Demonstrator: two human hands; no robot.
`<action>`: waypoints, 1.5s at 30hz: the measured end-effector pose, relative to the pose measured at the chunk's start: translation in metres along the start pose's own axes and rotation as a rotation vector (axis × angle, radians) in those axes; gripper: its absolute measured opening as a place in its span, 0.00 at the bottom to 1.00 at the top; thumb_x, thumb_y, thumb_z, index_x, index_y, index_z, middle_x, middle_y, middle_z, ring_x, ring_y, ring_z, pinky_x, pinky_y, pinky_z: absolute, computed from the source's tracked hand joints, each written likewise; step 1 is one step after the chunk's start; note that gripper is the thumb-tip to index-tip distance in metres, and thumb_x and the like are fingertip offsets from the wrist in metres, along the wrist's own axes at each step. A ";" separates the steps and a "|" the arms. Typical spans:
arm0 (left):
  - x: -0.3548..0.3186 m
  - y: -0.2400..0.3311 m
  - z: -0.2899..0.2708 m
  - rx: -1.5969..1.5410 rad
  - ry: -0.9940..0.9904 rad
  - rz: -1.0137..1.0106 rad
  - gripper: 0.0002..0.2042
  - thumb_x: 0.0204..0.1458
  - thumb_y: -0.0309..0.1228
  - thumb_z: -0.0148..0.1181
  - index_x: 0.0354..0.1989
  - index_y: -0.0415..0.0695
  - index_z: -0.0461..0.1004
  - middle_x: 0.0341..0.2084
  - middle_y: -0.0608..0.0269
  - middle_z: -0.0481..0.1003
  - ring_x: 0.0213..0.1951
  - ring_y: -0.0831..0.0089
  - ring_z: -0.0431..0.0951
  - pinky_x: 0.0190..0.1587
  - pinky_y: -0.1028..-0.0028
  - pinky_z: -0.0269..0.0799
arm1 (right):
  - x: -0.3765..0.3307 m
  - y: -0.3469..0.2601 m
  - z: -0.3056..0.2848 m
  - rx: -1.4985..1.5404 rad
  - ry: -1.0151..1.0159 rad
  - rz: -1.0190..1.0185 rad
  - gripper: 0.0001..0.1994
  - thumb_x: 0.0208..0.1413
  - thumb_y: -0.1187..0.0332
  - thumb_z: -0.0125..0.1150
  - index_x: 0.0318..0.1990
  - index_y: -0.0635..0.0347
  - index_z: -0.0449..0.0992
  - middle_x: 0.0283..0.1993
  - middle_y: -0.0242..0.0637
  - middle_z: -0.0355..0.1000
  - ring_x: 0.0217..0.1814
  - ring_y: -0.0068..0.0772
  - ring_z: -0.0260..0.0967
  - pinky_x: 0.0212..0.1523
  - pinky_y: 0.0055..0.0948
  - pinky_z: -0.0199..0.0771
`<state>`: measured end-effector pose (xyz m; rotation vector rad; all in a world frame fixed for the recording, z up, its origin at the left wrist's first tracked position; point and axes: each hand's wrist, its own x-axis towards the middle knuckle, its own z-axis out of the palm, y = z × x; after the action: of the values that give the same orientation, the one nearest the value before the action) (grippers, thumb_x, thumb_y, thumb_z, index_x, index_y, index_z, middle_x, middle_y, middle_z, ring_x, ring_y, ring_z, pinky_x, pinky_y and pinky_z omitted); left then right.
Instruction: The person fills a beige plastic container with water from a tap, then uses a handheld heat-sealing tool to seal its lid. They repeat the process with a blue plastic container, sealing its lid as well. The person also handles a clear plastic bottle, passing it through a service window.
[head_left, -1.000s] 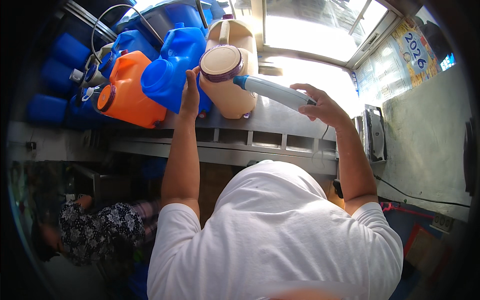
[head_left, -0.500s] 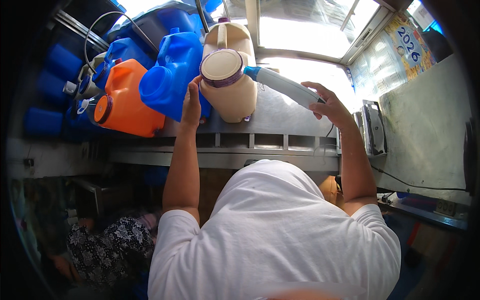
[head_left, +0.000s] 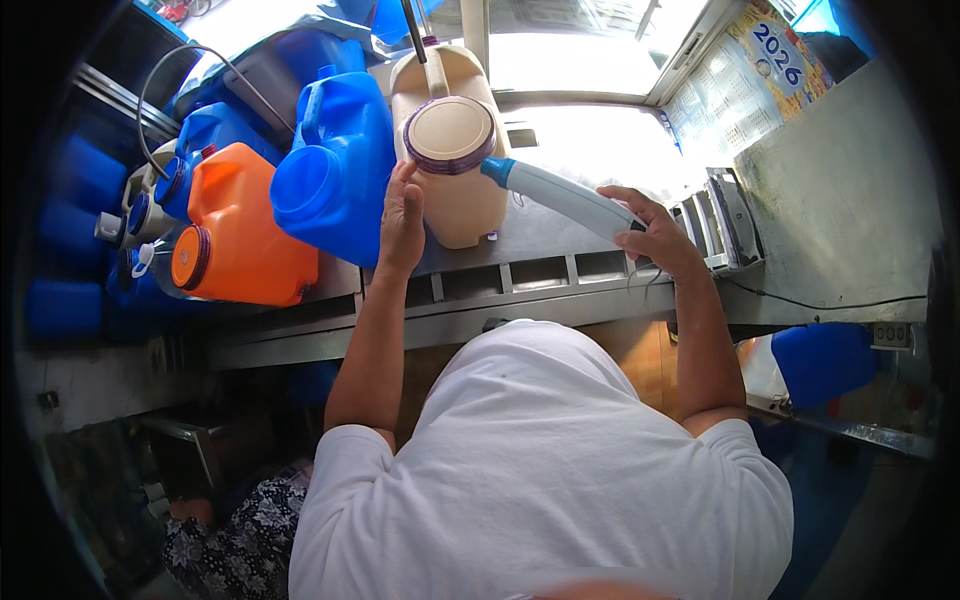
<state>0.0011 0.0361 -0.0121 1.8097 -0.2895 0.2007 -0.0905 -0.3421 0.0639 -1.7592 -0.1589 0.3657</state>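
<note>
A beige water jug [head_left: 465, 205] stands on the metal counter, its wide round lid [head_left: 452, 130] facing me with a purple band around the rim. My right hand [head_left: 655, 235] grips a long, pale grey heat gun [head_left: 570, 200] by its rear end. The blue nozzle [head_left: 495, 171] points at the lower right of the purple band, touching or very close to it. My left hand [head_left: 402, 222] is upright at the jug's left side with fingers stretched out. Its fingertips reach the edge of the lid; whether they touch is unclear.
Left of the beige jug stand a blue jug [head_left: 345, 180] and an orange jug [head_left: 250, 235], with several more behind. A thin hose [head_left: 215, 60] arches over them. A slotted metal edge [head_left: 540, 275] runs along the counter. At lower left, a person in patterned clothing [head_left: 240, 530].
The whole view has shifted and turned a little. My left hand sits slightly lower against the jug, with its fingers straighter. The nozzle has moved slightly down along the lid's rim.
</note>
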 end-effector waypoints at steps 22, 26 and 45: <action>0.037 -0.017 -0.017 -0.026 0.113 0.166 0.52 0.56 0.74 0.36 0.74 0.37 0.51 0.70 0.38 0.55 0.73 0.48 0.51 0.74 0.59 0.44 | -0.023 -0.035 0.072 -0.069 0.355 -0.026 0.33 0.49 0.71 0.61 0.68 0.53 0.66 0.42 0.30 0.72 0.30 0.15 0.63 0.31 0.18 0.66; 0.058 -0.007 -0.017 -0.173 0.018 0.069 0.52 0.56 0.75 0.31 0.74 0.37 0.50 0.68 0.40 0.60 0.72 0.52 0.55 0.74 0.59 0.43 | -0.024 -0.038 0.086 -0.075 0.231 -0.092 0.33 0.49 0.73 0.63 0.67 0.54 0.66 0.48 0.33 0.74 0.39 0.17 0.66 0.41 0.21 0.70; 0.034 0.003 -0.022 -0.178 0.032 0.105 0.48 0.60 0.71 0.35 0.73 0.37 0.51 0.62 0.52 0.69 0.68 0.60 0.61 0.72 0.62 0.49 | -0.028 0.003 0.097 0.007 0.221 -0.063 0.31 0.53 0.72 0.63 0.68 0.53 0.66 0.45 0.31 0.74 0.39 0.16 0.66 0.40 0.21 0.71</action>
<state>0.0327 0.0536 0.0056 1.6155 -0.3692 0.2688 -0.1493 -0.2620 0.0477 -1.7694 -0.0546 0.1245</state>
